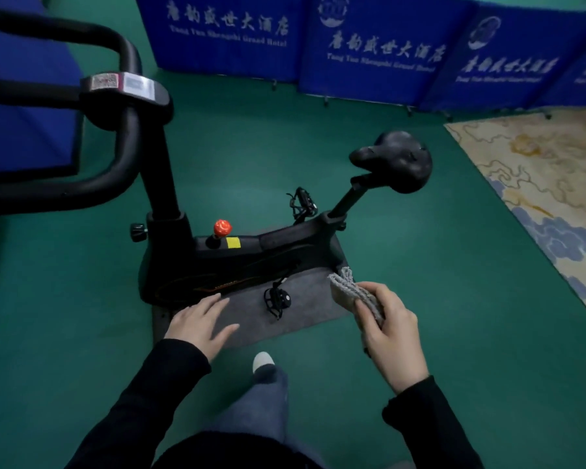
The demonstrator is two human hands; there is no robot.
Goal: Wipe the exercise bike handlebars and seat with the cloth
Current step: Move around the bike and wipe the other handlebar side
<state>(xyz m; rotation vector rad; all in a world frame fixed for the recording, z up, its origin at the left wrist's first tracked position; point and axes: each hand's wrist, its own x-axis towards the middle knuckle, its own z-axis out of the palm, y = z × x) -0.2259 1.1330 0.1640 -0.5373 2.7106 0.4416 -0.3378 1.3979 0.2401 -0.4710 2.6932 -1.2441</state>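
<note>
Grip first: right hand has thumb and curled fingers pinching a folded grey cloth. The folded end sticks out toward 11 o'clock, clear of the hand. Cloth is in mid-air at about 4 o'clock from frame centre, above a corner of the grey mat, touching no part of the bike. Folded into a pad, probably so a firm flat face meets the padding rather than a loose rag.

Left hand, 7 o'clock: fingers straight and spread, holding nothing, palm down over the mat's near edge. Cannot tell whether it touches the mat. Reads as a free hand, ready to steady the bike.

Head view, the only one. Exercise bike stands side-on upon the mat, front end toward 9 o'clock. Handlebars loom at 10 o'clock, close under the camera, with a small console between the bars. Seat at 2 o'clock on its slanted post, well apart from the cloth. Red knob on the frame top near centre. Near pedal hangs between the two hands.

Judgement: no wiping contact at this moment. Seat looks the easier target, up toward 1 o'clock from the cloth; handlebars would need a cross reach to 10 o'clock.

Surroundings: green floor, blue folding screens at 12 o'clock, patterned carpet at 3 o'clock, one shoe at 6 o'clock.
</note>
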